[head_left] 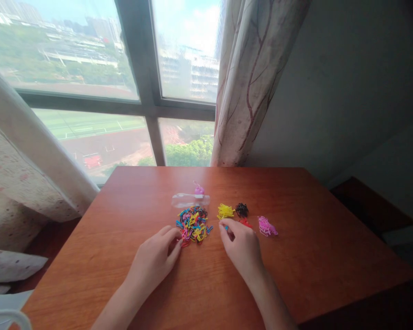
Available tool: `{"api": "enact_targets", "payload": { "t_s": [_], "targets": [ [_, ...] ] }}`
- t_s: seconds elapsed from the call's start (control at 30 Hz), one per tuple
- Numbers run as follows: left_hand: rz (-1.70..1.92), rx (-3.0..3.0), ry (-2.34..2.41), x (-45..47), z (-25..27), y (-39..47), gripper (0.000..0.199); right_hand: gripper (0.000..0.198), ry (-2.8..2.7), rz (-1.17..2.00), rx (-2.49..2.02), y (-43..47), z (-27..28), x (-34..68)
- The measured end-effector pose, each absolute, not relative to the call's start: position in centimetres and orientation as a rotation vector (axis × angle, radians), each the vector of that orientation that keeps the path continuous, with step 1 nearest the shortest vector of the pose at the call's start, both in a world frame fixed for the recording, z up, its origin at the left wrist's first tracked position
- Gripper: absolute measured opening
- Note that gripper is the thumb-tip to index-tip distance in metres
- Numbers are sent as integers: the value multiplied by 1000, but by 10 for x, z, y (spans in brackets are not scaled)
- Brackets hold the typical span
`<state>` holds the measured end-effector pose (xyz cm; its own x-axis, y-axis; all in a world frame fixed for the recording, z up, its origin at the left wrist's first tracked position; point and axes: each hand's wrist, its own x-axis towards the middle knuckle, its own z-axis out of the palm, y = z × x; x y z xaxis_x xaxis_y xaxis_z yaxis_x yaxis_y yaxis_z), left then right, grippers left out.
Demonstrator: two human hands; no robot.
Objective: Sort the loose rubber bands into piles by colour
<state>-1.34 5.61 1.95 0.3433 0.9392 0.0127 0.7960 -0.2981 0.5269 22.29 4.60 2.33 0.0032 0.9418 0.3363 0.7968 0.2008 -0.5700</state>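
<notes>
A mixed heap of small coloured elastic bands (193, 223) lies in the middle of the wooden table. My left hand (155, 254) is at the heap's near left edge, its thumb and forefinger closed around a red elastic band (185, 244). To the right of the heap, my right hand (241, 245) is pinched, and I cannot make out what its fingertips hold. Around it lie single-colour piles: yellow bands (225, 211), black bands (241, 210), red bands (245, 222) partly hidden by the hand, and pink bands (267, 226). A bit of blue shows beneath its fingers.
Behind the heap a clear plastic bottle (189, 200) lies on its side, with a purple cap (198, 188) just beyond it. The wooden table (313, 238) ends at a window (151, 110) with curtains (251, 78). A white object (10, 305) stands at lower left.
</notes>
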Motion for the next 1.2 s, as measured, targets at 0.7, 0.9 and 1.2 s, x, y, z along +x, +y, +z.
{"api": "enact_targets", "payload": {
  "t_s": [0.7, 0.9, 1.2],
  "targets": [
    [234, 2297, 1478, -12, 19, 55, 23, 16, -1879, 485, -1509, 5, -11, 184],
    [239, 2314, 1449, -11, 15, 55, 24, 16, -1872, 491, -1507, 5, -10, 184],
    [418, 2307, 1517, -10, 21, 54, 20, 18, -1877, 426, -1542, 5, -7, 184]
  ]
}}
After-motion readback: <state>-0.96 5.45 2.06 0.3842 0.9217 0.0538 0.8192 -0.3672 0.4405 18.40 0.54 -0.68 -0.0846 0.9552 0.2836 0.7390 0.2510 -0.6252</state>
